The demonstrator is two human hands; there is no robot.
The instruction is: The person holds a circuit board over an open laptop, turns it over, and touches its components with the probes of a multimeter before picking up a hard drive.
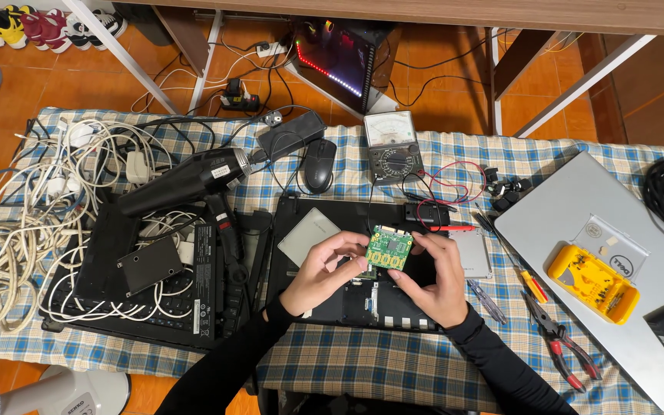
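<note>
A small green circuit board (390,247) is held between both hands above an opened black laptop base (332,303). My left hand (323,270) pinches the board's left edge with thumb and fingers. At the board's right edge is my right hand (436,278), gripping it with the fingertips. Both arms wear black sleeves. A silver drive plate (309,234) lies in the laptop base just left of the board.
A black heat gun (194,178), a tangle of white cables (32,223) and another black laptop part (155,284) lie left. An analog multimeter (392,144), a mouse (318,164), red-handled pliers (566,346), a yellow bit case (592,280) and a silver laptop lid (578,207) lie right.
</note>
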